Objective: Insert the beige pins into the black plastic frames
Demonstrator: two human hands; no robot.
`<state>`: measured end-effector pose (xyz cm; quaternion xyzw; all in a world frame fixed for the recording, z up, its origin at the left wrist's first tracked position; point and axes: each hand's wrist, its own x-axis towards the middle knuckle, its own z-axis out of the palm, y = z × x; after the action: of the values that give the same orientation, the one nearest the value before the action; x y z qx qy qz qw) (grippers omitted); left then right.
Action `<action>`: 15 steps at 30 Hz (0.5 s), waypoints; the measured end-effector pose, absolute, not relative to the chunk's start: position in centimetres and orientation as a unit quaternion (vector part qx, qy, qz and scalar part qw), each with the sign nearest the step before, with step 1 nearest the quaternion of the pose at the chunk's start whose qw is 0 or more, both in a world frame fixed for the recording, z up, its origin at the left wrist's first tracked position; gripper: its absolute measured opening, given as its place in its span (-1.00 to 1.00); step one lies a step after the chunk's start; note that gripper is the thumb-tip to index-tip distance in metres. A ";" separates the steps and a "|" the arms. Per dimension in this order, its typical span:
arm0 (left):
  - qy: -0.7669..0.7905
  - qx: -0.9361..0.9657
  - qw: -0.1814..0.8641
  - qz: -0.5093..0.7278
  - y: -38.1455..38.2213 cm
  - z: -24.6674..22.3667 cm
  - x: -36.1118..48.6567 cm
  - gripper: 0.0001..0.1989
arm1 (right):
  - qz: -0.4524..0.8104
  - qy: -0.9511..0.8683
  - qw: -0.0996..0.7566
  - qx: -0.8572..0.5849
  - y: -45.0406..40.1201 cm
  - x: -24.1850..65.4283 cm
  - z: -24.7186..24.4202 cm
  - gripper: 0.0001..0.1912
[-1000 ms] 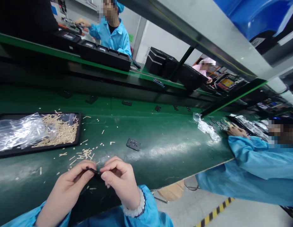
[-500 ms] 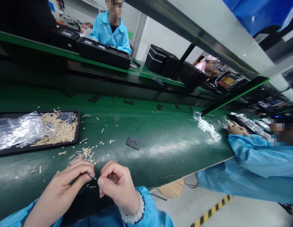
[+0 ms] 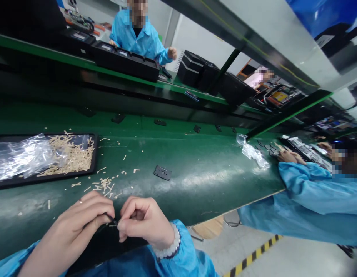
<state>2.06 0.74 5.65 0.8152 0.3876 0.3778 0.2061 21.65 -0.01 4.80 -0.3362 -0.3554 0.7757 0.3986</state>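
Observation:
Close to the bench's front edge, my left hand (image 3: 83,219) pinches a small black plastic part (image 3: 111,220) between thumb and fingers. My right hand (image 3: 144,221), with a beaded bracelet at the wrist, has thumb and forefinger pressed together at the part's right end. Whatever those right fingertips hold, if anything, is hidden. Just beyond my hands lies a loose pile of small tan strips (image 3: 105,184). A flat black plate with holes (image 3: 162,172) rests on the green bench (image 3: 201,154), farther off to the right.
At left, a black tray (image 3: 95,154) holds many tan strips (image 3: 71,156) and a clear plastic bag (image 3: 22,156). Several black parts (image 3: 160,122) line the bench's back. A co-worker's sleeve (image 3: 314,181) and another plastic bag (image 3: 252,152) are at right. A green shelf (image 3: 178,90) runs behind.
The black part between my hands has turned and now shows less of its length. My right hand has shifted slightly. The person across the bench has raised a hand.

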 end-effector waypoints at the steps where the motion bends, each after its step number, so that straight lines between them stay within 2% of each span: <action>1: 0.386 0.819 0.202 0.374 0.7 5.6 2.1 -0.81 | 0.778 -0.357 0.392 -0.338 0.1 21.7 4.9 -0.51; 6: 0.401 0.828 0.167 0.355 0.1 4.6 1.7 -0.84 | 0.756 -0.387 0.363 -0.384 0.0 21.8 4.9 -0.49; 10: 0.364 0.862 0.050 0.348 0.1 2.9 1.1 -0.79 | 0.708 -0.438 0.341 -0.436 -0.1 21.9 4.3 -0.51; 13: 0.348 0.875 0.009 0.336 1.4 1.8 1.3 -0.70 | 0.709 -0.451 0.336 -0.426 2.3 22.9 4.0 -0.43; 15: 0.418 0.848 0.014 0.326 2.9 1.4 1.7 -0.57 | 0.671 -0.479 0.351 -0.444 5.9 23.9 4.4 -0.42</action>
<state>1.75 2.95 1.37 0.8477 0.4180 0.3262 0.0140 23.89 5.87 4.37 -0.4444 -0.4790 0.6708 0.3508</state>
